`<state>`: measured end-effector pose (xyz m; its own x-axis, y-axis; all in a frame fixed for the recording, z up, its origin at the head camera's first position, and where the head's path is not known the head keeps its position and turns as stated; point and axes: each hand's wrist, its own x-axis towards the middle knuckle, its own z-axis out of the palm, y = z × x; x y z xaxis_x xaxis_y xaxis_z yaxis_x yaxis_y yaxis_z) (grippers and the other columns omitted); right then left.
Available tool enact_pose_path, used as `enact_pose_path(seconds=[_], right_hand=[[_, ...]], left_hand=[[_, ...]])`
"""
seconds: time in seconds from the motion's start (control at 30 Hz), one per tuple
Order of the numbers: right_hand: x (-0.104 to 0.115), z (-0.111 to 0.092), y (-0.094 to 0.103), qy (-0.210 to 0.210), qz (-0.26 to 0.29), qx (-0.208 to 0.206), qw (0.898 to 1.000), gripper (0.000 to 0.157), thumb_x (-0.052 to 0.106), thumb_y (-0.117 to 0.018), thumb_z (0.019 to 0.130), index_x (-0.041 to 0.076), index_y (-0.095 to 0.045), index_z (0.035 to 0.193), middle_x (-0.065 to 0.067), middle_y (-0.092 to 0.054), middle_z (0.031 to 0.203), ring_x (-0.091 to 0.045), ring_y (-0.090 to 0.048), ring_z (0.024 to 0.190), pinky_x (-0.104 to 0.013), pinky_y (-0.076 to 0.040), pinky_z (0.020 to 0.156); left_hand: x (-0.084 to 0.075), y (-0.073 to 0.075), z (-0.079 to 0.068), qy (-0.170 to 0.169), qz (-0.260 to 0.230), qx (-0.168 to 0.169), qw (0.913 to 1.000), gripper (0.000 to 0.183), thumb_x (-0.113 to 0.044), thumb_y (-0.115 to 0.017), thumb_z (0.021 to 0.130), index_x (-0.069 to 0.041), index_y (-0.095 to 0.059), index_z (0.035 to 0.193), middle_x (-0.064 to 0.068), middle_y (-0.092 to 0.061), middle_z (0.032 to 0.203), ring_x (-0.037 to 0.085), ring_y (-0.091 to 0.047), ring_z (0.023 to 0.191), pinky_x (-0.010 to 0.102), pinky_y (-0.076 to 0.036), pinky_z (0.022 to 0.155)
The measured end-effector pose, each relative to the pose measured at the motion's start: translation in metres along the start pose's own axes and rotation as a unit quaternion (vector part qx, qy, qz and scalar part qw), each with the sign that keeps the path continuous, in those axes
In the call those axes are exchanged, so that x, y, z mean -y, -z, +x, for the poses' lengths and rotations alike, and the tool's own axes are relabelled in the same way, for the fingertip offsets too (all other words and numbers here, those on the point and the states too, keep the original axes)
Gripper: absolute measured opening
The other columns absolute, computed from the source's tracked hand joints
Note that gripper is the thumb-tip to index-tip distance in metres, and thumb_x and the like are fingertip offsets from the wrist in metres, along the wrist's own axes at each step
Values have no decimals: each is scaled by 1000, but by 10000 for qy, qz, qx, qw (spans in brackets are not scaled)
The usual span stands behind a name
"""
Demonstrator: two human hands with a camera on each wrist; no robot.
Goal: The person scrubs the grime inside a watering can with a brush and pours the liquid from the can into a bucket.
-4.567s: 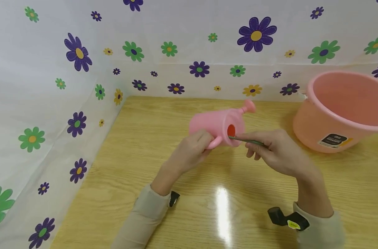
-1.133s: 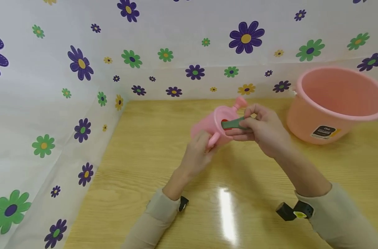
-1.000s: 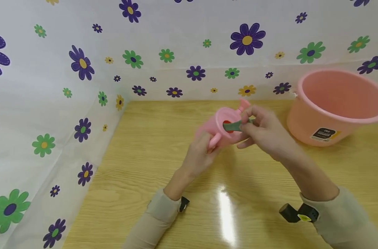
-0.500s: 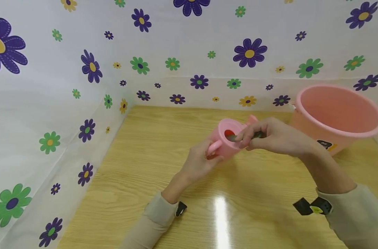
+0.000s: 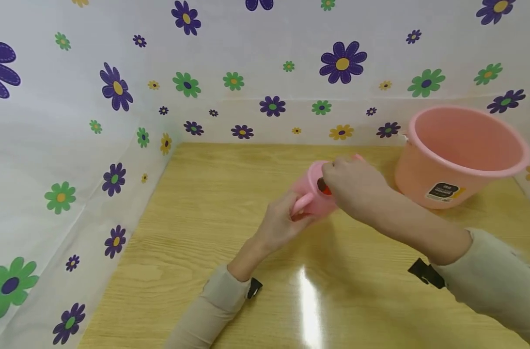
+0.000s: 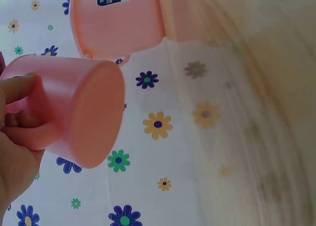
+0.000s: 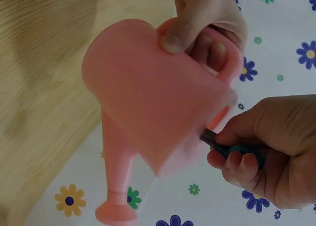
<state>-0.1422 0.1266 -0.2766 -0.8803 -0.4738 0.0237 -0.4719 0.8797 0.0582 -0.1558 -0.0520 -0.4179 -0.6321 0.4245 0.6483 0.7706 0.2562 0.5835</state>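
Note:
A pink toy watering can (image 5: 306,186) is held in the air over the table, tilted so its round red-lined opening faces right. My left hand (image 5: 275,225) grips it by the loop handle (image 7: 227,53), the thumb lying against the body in the right wrist view. At the opening, my right hand (image 5: 356,189) pinches a slim dark green tool (image 7: 219,146); its greyish end points at the can's top in the right wrist view. The head view has this tool hidden behind the hand. The spout (image 7: 116,161) ends in a flared rose.
On the right of the wooden table (image 5: 182,232) stands a large pink bucket (image 5: 413,174) with a black label. Behind it and along the left hang flower-print sheets (image 5: 247,48). Black wrist-camera mounts sit at both sleeves.
My right hand has turned over, back of the hand now facing up, and moved from beside the can to over its opening. The can has tipped more upright, still in my left hand.

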Motion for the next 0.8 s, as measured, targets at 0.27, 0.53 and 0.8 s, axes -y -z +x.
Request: enact_pose_path(seconds=[0.27,0.53,0.8], right_hand=[[5,7,23,-128,13,116,9998,13,-3,-67,87,-5,-65,100,-16,-64,89,-29,-60,75,-44,-55,67],[9,13,12,-50,64,16,10000,12,-8,-57,87,2,-63,86,-11,-60,82,-23,-54,69,-41,-47,64],[9,12,23,-294,381,100,9988,22,-11,-55,83,8,-60,75,-7,-60,77,-25,-56,75,-40,-47,65]], left_hand=[[2,-5,3,92,-411,-243,9988,25,10,-76,75,4,-55,88,12,-58,77,16,-53,69,19,-49,65],[1,-4,4,-7,-374,-300,9989,27,9,-79,76,3,-54,86,10,-51,73,17,-50,68,23,-47,62],[0,-6,3,113,-485,-475,9976,27,11,-78,73,6,-56,89,13,-57,75,19,-55,70,24,-53,66]])
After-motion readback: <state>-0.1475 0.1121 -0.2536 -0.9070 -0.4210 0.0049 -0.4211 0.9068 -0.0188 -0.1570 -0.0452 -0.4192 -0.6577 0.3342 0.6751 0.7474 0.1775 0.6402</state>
